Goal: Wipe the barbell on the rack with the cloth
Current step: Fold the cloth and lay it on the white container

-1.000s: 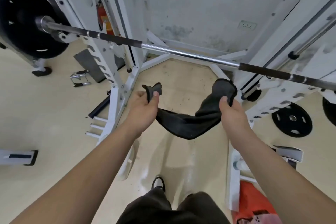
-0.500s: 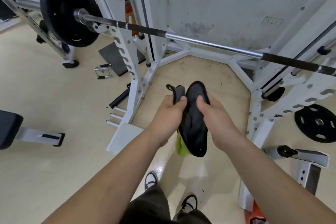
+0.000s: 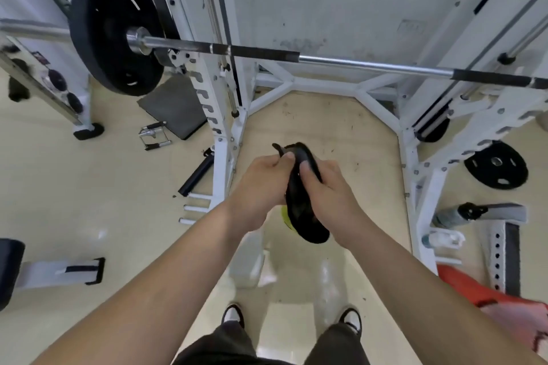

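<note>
Head view, taken from the left: a black weight plate (image 3: 114, 29) sits on the left sleeve of the barbell (image 3: 355, 66), just outside the left upright of the white rack (image 3: 221, 133). From there the bar runs rightward across the rack, a dark knurled stretch first, then a bare shiny stretch in the middle, then more dark knurling out to the right edge of the frame, where it rests on the right-hand rack arm.

Below the bar and well apart from it, near the middle of the floor inside the rack, both hands meet on the cloth (image 3: 304, 201). The left hand (image 3: 256, 187) pinches the cloth's upper edge between thumb and fingers. The right hand (image 3: 329, 190) closes around its other side, thumb pressed on the front. The cloth is dark, bunched or folded into a narrow hanging bundle, with a bit of yellow-green showing at its lower left.

Farther right, a loose plate (image 3: 495, 164) lies flat on the floor beside the right upright.

By my reading, wiping has not yet begun: the cloth touches no part of the bar. What is left is to raise the gathered cloth to the bar, wrap it on, and run it along the whole length.
</note>
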### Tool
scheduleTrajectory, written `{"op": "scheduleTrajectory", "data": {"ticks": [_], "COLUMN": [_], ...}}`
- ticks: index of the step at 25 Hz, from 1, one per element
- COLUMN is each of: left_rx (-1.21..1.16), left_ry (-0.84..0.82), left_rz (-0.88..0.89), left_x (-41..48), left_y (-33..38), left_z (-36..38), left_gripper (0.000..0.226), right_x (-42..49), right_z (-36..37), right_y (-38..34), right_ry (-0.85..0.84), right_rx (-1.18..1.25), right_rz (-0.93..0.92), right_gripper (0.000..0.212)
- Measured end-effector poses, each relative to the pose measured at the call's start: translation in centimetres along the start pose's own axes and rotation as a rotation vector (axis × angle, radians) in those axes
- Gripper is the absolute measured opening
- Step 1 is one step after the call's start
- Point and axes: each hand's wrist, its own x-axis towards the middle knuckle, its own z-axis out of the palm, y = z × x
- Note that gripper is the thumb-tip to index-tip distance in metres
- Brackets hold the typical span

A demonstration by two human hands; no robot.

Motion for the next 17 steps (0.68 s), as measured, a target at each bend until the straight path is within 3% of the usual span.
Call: {"op": "scheduleTrajectory", "data": {"ticks": [3, 7, 9, 11, 13, 15, 17], "left_rx": [0.177, -0.016, 0.281, 0.662, 0.833, 0.88, 0.855], "left_ry": [-0.012, -0.231, -0.217, -0.053, 0.129, -0.015, -0.172], "left_rz": [0.047, -0.062, 0.061, 0.261, 0.469, 0.593, 0.618], "left_x": [-1.0, -1.4, -1.3, -1.0, -0.5, 0.2, 0.5], "left_y": [-0.5, 0.2, 0.7, 1.2, 1.8, 2.4, 2.7], "left_z": [-2.9, -6.7, -8.4, -9.7, -10.7, -11.4, -11.3], "left_gripper": [0.033, 0.027, 0.025, 0.021, 0.02, 0.045, 0.036], "right_x": [-0.4, -1.1, -0.8, -0.4, 0.1, 0.4, 1.0], "right_z": [4.0, 6.6, 6.9, 6.9, 6.2, 5.3, 4.2], "right_y": [-0.8, -1.5, -1.4, -1.3, -1.6, -2.1, -2.4], "right_ry": [0.102, 0.021, -0.024, -0.092, -0.174, -0.242, -0.302], "right_rx": [0.213, 0.347, 0.371, 0.406, 0.423, 0.406, 0.355], "right_rz": [0.063, 0.112, 0.147, 0.183, 0.198, 0.209, 0.203], "right_gripper": [0.028, 0.031, 0.029, 0.029, 0.031, 0.031, 0.03]}}
